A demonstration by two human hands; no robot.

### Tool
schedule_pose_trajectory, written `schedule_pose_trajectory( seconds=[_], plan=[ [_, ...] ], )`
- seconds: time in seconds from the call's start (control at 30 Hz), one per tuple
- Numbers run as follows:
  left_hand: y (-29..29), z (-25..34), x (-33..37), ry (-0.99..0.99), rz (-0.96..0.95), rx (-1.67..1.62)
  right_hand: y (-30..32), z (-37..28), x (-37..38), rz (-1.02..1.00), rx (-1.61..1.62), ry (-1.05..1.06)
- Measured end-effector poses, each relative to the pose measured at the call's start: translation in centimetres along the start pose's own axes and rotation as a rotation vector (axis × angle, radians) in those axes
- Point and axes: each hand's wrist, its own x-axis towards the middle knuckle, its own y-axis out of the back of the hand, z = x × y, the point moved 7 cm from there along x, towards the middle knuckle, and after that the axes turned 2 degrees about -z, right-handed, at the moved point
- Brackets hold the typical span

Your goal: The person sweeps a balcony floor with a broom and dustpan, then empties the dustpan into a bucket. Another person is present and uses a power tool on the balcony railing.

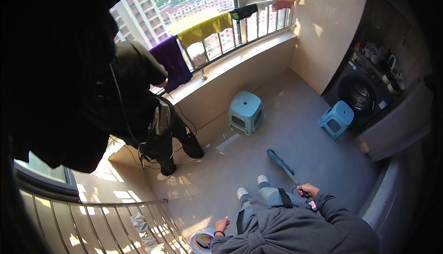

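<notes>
Count, balcony floor: plastic stools, 2, one light teal (245, 111), one blue (337, 118). Flat mop (282, 165), 1. Front-loading washing machine (359, 93), 1. Cloths draped on window railing, 4: purple (172, 63), yellow-green (206, 28), dark (244, 11), pink (282, 3). Round container (202, 241) at lower edge, 1. Second person (152, 111) standing by the sill, 1. Wearer's shoes visible, 2 (242, 192).

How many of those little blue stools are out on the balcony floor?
2. One blue stool stands by the low wall under the window railing. The other blue stool sits further right, just in front of the washing machine. The dark left side could hide more.
</notes>
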Motion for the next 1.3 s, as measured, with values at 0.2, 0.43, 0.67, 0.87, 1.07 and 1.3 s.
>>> schedule_pose_trajectory(
  seconds=[0.2, 0.43, 0.67, 0.87, 1.07, 1.3],
  plan=[
    [0.8, 1.7, 3.3, 0.064, -0.023, 0.466, 5.3, 4.5, -1.7, 0.074, 0.383, 0.055],
    [-7.4, 10.6, 5.4, -0.215, -0.032, 0.431, 12.4, 4.3, -2.5, 0.061, 0.646, 0.096],
    [-23.1, 19.3, 5.0, -0.224, -0.049, 0.696, 21.2, -2.0, -2.9, -0.027, 0.718, 0.068],
    [-32.9, 25.9, 3.8, -0.204, -0.133, 0.766, 25.9, -9.3, -5.4, -0.001, 0.594, 0.111],
    [-36.7, 30.5, 5.7, -0.153, -0.205, 0.759, 27.1, -20.4, -4.7, -0.015, 0.498, 0.151],
    [-37.7, 36.7, 9.1, -0.118, 0.019, 0.422, 25.9, -35.5, -1.0, -0.058, 0.441, 0.069]
  ],
)
